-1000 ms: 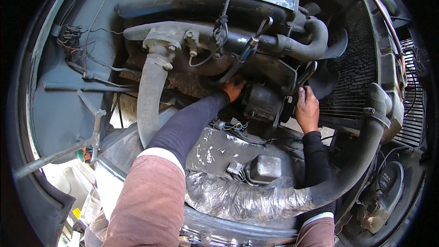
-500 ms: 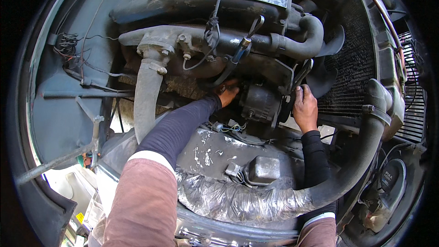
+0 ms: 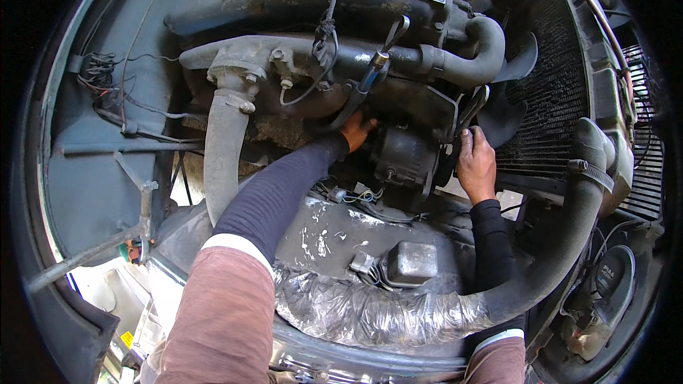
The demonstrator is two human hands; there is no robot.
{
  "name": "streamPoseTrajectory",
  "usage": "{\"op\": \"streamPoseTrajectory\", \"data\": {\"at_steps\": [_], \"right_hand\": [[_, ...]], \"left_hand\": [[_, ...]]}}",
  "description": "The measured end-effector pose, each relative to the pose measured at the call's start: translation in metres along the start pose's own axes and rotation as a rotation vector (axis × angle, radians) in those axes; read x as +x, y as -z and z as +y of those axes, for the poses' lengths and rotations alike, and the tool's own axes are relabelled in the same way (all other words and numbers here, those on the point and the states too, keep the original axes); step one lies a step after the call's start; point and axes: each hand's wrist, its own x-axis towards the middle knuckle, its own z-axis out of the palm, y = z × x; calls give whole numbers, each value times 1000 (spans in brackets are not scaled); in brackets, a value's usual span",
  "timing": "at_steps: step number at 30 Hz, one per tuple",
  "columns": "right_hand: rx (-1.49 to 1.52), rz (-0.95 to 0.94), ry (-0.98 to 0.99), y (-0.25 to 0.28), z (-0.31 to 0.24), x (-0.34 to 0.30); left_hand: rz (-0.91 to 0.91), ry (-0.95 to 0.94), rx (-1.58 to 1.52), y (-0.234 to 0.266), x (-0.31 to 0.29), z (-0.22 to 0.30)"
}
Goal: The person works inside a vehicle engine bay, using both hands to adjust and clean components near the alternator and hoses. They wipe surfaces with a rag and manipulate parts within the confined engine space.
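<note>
I'm leaning right into a vehicle's open engine bay (image 3: 82, 203), and everything gives it away: the grimy engine (image 3: 313, 1) fills the far edge, a finned radiator (image 3: 549, 103) stands along the right edge, and a dark fan blade (image 3: 521, 61) sits just beside it! Over at the left edge it's blue-grey bodywork (image 3: 131, 122) with a tangle of wires (image 3: 97, 65), a round lamp (image 3: 612, 274) is tucked into the near right corner, and a silver-wrapped hose (image 3: 373, 316) curves along the near edge; whether workshop or yard surrounds it, I can't tell.
</note>
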Motion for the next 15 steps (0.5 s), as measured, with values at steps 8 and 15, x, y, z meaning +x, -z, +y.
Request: {"op": "streamPoseTrajectory", "data": {"at_steps": [8, 15], "right_hand": [[-17, -14, -5, -5, -1, -1], [-30, 3, -1, 2, 9, 0]], "left_hand": [[145, -137, 147, -41, 41, -52], [-108, 141, -270, -20, 3, -13]]}}
